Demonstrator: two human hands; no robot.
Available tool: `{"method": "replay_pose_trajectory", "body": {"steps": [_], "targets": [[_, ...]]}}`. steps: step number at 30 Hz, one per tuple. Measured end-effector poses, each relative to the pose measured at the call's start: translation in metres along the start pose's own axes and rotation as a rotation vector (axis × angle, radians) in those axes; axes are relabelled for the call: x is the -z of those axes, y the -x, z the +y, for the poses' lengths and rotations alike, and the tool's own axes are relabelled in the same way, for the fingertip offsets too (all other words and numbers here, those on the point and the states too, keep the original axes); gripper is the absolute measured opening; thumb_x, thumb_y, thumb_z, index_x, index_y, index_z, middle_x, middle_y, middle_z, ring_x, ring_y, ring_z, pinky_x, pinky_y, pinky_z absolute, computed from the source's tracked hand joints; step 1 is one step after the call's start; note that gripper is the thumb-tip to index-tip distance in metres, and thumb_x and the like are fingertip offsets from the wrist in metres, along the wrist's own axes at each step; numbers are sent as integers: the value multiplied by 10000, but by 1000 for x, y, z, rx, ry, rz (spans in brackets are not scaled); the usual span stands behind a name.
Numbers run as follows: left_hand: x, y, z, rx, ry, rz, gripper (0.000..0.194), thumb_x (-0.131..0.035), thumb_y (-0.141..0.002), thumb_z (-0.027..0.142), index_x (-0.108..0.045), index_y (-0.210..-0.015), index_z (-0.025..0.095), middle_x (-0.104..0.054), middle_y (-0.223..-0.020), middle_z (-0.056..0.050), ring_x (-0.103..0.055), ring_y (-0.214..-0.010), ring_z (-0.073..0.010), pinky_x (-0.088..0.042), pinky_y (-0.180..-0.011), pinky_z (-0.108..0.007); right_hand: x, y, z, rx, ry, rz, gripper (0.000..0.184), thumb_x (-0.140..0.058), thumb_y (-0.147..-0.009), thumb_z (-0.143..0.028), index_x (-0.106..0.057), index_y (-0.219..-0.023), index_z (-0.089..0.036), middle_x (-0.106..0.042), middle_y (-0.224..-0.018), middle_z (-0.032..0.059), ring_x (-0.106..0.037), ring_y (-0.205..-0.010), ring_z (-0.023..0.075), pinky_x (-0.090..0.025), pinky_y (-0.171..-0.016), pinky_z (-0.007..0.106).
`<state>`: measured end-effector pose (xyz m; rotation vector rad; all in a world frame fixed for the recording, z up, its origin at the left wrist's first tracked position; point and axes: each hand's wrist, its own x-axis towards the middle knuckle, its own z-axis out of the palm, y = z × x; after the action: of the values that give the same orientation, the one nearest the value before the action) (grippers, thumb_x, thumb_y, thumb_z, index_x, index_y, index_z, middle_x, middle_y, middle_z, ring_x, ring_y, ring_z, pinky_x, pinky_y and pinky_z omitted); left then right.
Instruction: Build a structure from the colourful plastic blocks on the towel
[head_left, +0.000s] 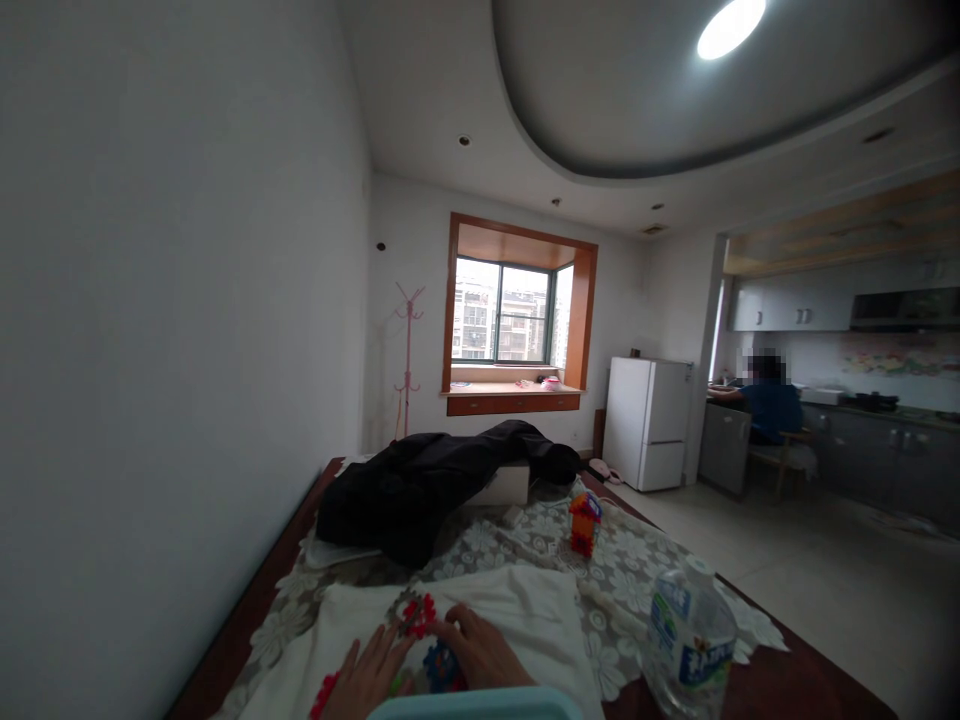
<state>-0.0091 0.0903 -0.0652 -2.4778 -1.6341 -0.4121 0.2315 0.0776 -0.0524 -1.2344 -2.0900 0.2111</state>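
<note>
A red gear-shaped plastic piece (420, 612) lies on the white cloth (525, 610), with a grey piece (396, 604) against its left side. My left hand (366, 672) is stretched out flat, fingertips beside the red piece's lower left edge. On the other side, my right hand (484, 648) has thumb and forefinger apart, close to the red piece; whether they touch it I cannot tell. Between the hands lies a blue piece (439, 664), with a bit of green piece (402, 687) below. Another red piece (324, 696) shows left of my left hand.
A light blue rim (480, 704) sits right in front of me. At right stands a clear plastic bottle (688, 645). Farther back are a small orange and red block house (584, 524) and black clothing (420, 490) over a box. A person (776, 400) sits in the kitchen.
</note>
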Motion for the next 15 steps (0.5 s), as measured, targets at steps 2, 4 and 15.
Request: {"method": "replay_pose_trajectory", "body": {"steps": [2, 4, 15], "targets": [[7, 0, 5, 30, 64, -188, 583, -508, -926, 169, -683, -1465, 306, -612, -1552, -76, -561, -1476, -355, -413, -1249, -589, 3, 2, 2, 131, -170, -52, 705, -882, -776, -360, -633, -1418, -509, -698, -1305, 69, -715, -1097, 342, -559, -918, 411], [22, 2, 10, 46, 142, -234, 594, -474, -945, 148, -671, -1482, 311, -624, -1552, -67, -554, -1488, -335, -340, -1290, -606, 6, 3, 3, 159, -266, -50, 651, -858, -807, -364, -655, -1416, -472, -686, -1331, 104, -714, -1111, 358, -556, -928, 433], [23, 4, 13, 123, 72, -176, 533, -510, -970, 249, -687, -1458, 366, -601, -1576, -56, -535, -1496, -384, -297, -1267, -690, 3, 1, 1, 116, -169, -82, 323, -684, -943, -302, -792, -1228, -412, -763, -1121, 73, -680, -1017, 295, -494, -860, 416]]}}
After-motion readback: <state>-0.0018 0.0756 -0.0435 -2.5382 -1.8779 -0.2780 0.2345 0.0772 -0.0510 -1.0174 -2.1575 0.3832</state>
